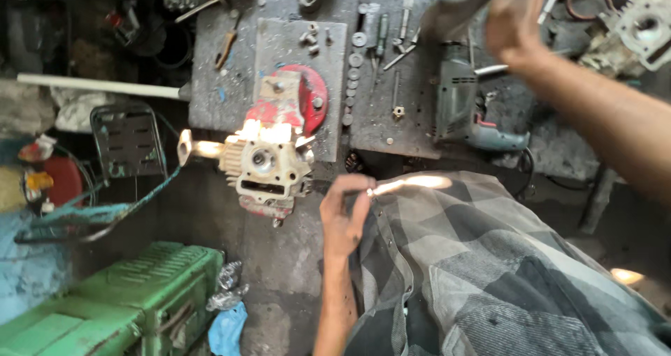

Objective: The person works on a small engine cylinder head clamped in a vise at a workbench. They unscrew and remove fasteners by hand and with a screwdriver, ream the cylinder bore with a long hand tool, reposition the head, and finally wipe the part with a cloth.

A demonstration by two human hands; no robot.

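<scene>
Left hand (342,212) low in the middle of the view, fingers (353,188) pinched shut on a thin bright metal rod (412,183), just beside the checked grey shirt (489,272). Right hand (514,17) raised at the top edge, blurred, pressed against a pale blurred object (454,6); cannot tell how far those fingers are curled. Just left of the left hand, apart from it, a cream engine cylinder head (265,164) clamped in a red vice (293,101) at the near edge of the grey metal surface (224,69). On that surface: a row of small round washers (351,83), a screwdriver (381,38), a grey-green electric drill (461,111) lying near the right forearm. Second engine casting (639,31) at top right. Green machine housing (119,300) below left on the floor
</scene>
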